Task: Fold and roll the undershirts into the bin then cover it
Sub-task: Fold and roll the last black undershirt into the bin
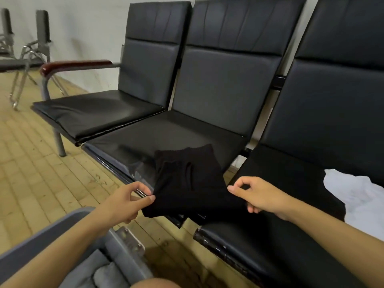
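A black undershirt [188, 179], folded into a narrow panel, lies on the front of the middle black seat [158, 134] and hangs over its edge. My left hand [126, 201] pinches its near left corner between thumb and fingers. My right hand [256, 196] grips the near right edge, thumb on top and fingers curled under the cloth. A white undershirt [359, 196] lies crumpled on the right seat [291, 235]. The grey bin [122, 256] stands on the floor at the bottom left, under my left forearm, with grey cloth inside.
Three joined black seats run along a pale wall, with a wooden armrest [76, 65] at the left end. Metal-legged chairs [22, 59] stand far left on the tan tiled floor. My knee shows at the bottom edge.
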`<control>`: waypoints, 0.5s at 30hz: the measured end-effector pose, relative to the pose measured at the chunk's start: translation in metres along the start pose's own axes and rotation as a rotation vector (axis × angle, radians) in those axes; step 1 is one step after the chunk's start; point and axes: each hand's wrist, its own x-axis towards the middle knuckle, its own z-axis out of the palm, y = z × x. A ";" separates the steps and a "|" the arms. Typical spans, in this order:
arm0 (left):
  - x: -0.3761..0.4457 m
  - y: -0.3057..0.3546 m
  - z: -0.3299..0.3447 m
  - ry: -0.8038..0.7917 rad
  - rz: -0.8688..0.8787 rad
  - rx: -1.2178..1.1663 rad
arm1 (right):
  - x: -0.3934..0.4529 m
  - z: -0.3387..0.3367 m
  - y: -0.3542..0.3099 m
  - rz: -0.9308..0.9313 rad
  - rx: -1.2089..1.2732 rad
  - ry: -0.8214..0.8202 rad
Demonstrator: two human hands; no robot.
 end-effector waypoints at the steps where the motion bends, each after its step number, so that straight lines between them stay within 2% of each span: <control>1: -0.002 -0.003 0.002 0.015 0.008 -0.010 | 0.001 0.003 0.002 0.016 -0.007 0.011; 4: -0.008 -0.011 0.008 0.053 0.064 -0.030 | 0.002 0.012 0.005 0.054 -0.017 0.055; 9: -0.020 -0.010 0.011 0.002 0.166 -0.059 | 0.002 0.015 0.007 0.073 0.017 0.080; 15: -0.030 -0.005 0.010 -0.083 0.121 -0.148 | -0.009 0.001 0.009 0.032 0.151 -0.120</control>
